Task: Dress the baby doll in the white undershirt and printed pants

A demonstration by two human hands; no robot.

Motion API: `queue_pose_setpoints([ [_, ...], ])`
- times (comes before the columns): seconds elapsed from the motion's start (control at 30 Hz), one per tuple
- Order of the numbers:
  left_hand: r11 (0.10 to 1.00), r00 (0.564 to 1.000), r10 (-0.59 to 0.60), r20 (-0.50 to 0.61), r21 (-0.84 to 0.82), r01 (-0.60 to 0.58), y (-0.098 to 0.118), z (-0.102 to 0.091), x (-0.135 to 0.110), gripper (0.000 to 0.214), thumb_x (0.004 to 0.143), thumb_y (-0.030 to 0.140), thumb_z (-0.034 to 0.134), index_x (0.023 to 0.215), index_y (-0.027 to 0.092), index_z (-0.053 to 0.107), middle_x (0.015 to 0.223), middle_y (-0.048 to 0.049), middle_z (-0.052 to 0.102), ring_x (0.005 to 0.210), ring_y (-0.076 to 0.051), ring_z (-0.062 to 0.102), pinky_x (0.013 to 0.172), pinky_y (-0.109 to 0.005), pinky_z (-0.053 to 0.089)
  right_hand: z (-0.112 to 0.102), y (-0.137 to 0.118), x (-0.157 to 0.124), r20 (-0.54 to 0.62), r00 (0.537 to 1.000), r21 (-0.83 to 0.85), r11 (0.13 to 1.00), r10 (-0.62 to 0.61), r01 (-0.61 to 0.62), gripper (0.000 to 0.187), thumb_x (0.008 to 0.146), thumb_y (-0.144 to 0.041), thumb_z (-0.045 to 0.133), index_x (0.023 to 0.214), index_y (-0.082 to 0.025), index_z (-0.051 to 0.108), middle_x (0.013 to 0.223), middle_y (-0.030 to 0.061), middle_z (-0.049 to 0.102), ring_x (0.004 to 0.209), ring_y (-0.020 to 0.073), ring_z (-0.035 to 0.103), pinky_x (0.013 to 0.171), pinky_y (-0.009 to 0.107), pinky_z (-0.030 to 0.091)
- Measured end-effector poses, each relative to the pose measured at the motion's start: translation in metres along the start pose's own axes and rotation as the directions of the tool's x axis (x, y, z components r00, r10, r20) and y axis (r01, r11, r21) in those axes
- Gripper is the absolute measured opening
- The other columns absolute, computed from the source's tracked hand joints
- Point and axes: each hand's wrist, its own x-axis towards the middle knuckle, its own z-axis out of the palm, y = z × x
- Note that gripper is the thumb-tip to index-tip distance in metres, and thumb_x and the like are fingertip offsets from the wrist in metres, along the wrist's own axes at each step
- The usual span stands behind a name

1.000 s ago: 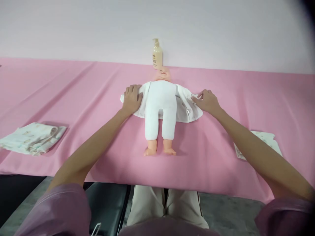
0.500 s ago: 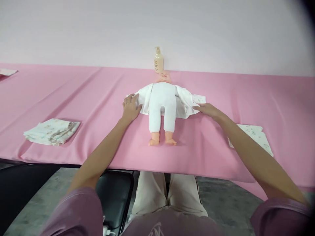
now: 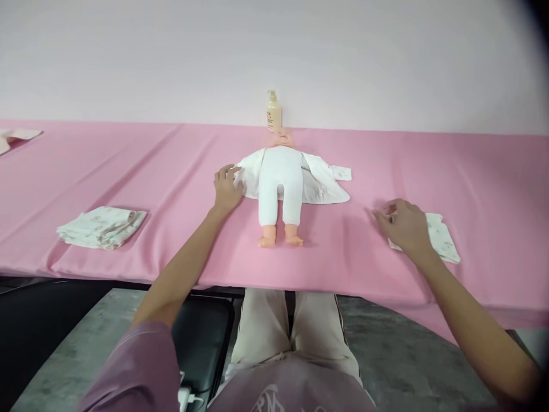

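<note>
A baby doll [image 3: 280, 171] in white lies on its back on the pink-covered table, feet toward me. An unfastened white baby jacket [image 3: 323, 186] is spread out beneath it, reaching to both sides. My left hand [image 3: 227, 187] rests at the jacket's left sleeve, touching it, thumb apart from the fingers. Off to the right, my right hand [image 3: 405, 226] hovers, slightly blurred, over a flat printed cloth [image 3: 441, 237]. Its fingers are loosely bent and apart, holding nothing; it partly covers the cloth.
Behind the doll's head stands a pump bottle [image 3: 273, 111] near the wall. A folded printed cloth [image 3: 102, 227] lies at left, and another cloth [image 3: 19, 135] at the far left edge. Below the table's front edge is a black chair [image 3: 202, 332].
My right hand has let go of the jacket's right side and moved right, over the flat cloth. My left hand stays by the left sleeve. The view has shifted slightly.
</note>
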Motion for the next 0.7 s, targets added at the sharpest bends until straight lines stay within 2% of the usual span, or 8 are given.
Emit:
queue_pose_setpoints([
  [0.1, 0.986, 0.980, 0.098, -0.171, -0.120, -0.119, 0.054, -0.013, -0.017, 0.035, 0.115, 0.017, 0.055, 0.146, 0.019, 0.070, 0.158, -0.0205, 0.074, 0.159, -0.036, 0.062, 0.144, -0.056, 0.041, -0.020, 0.050, -0.025, -0.129, 0.991, -0.032, 0.999, -0.023, 0.019, 0.055, 0.104, -0.066, 0.063, 0.142, -0.029, 0.076, 0.144, 0.0321, 0.078, 0.153, 0.0568, 0.067, 0.134, 0.071, 0.051],
  [0.2, 0.878, 0.923, 0.268, -0.277, -0.323, -0.352, 0.133, -0.020, -0.052, 0.021, 0.121, 0.024, 0.056, 0.138, 0.025, 0.068, 0.147, -0.0159, 0.078, 0.147, -0.034, 0.068, 0.136, -0.055, 0.050, -0.030, 0.084, -0.042, -0.165, 0.984, -0.006, 0.998, -0.063, 0.063, 0.068, 0.103, -0.070, 0.062, 0.161, -0.037, 0.072, 0.155, 0.0313, 0.075, 0.164, 0.0559, 0.062, 0.141, 0.068, 0.046],
  [0.27, 0.751, 0.890, 0.385, -0.244, -0.478, -0.456, 0.189, -0.016, -0.085, 0.018, 0.127, 0.035, 0.058, 0.139, 0.028, 0.069, 0.142, -0.0136, 0.079, 0.137, -0.032, 0.073, 0.125, -0.053, 0.058, -0.026, 0.093, -0.051, -0.044, 0.999, -0.008, 1.000, -0.027, 0.026, 0.081, 0.102, -0.079, 0.059, 0.168, -0.034, 0.069, 0.166, 0.0315, 0.072, 0.167, 0.0580, 0.060, 0.145, 0.068, 0.042],
  [0.33, 0.581, 0.822, 0.543, -0.170, -0.630, -0.514, 0.240, -0.006, -0.123, 0.018, 0.129, 0.041, 0.061, 0.139, 0.029, 0.071, 0.139, -0.0135, 0.079, 0.129, -0.031, 0.076, 0.116, -0.052, 0.062, -0.018, 0.093, -0.059, 0.106, 0.994, -0.022, 0.999, 0.033, -0.031, 0.099, 0.102, -0.088, 0.055, 0.178, -0.024, 0.063, 0.182, 0.0332, 0.061, 0.176, 0.0587, 0.052, 0.149, 0.069, 0.037],
  [0.43, 0.383, 0.696, 0.717, -0.031, -0.817, -0.431, 0.295, 0.016, -0.188, 0.023, 0.130, 0.046, 0.064, 0.142, 0.029, 0.072, 0.140, -0.0148, 0.082, 0.132, -0.033, 0.079, 0.121, -0.057, 0.063, -0.006, 0.082, -0.068, 0.169, 0.981, -0.067, 0.994, 0.093, -0.083, 0.126, 0.101, -0.095, 0.049, 0.192, -0.008, 0.042, 0.200, 0.0347, 0.035, 0.189, 0.0582, 0.031, 0.154, 0.072, 0.026],
  [0.57, 0.313, 0.578, 0.797, 0.178, -0.939, -0.143, 0.318, 0.057, -0.276, 0.030, 0.127, 0.054, 0.069, 0.137, 0.026, 0.076, 0.138, -0.0152, 0.088, 0.126, -0.033, 0.084, 0.119, -0.054, 0.064, -0.001, 0.065, -0.073, 0.178, 0.974, -0.117, 0.986, 0.138, -0.118, 0.130, 0.104, -0.095, 0.052, 0.197, -0.006, 0.034, 0.203, 0.0360, 0.024, 0.191, 0.0585, 0.024, 0.154, 0.075, 0.021],
  [0.67, 0.392, 0.495, 0.787, 0.368, -0.918, 0.061, 0.302, 0.095, -0.335, 0.031, 0.123, 0.056, 0.072, 0.131, 0.027, 0.082, 0.137, -0.0133, 0.090, 0.121, -0.033, 0.086, 0.116, -0.052, 0.065, 0.001, 0.056, -0.070, 0.151, 0.975, -0.130, 0.981, 0.164, -0.145, 0.106, 0.115, -0.084, 0.048, 0.195, -0.015, 0.045, 0.203, 0.0328, 0.028, 0.190, 0.0571, 0.027, 0.151, 0.078, 0.025],
  [0.7, 0.428, 0.500, 0.754, 0.426, -0.896, 0.119, 0.292, 0.107, -0.352, 0.031, 0.121, 0.055, 0.073, 0.128, 0.027, 0.083, 0.136, -0.0137, 0.090, 0.120, -0.034, 0.087, 0.115, -0.053, 0.066, 0.003, 0.054, -0.069, 0.134, 0.975, -0.131, 0.978, 0.176, -0.159, 0.099, 0.117, -0.080, 0.046, 0.194, -0.017, 0.049, 0.202, 0.0319, 0.031, 0.189, 0.0568, 0.029, 0.150, 0.078, 0.027],
])
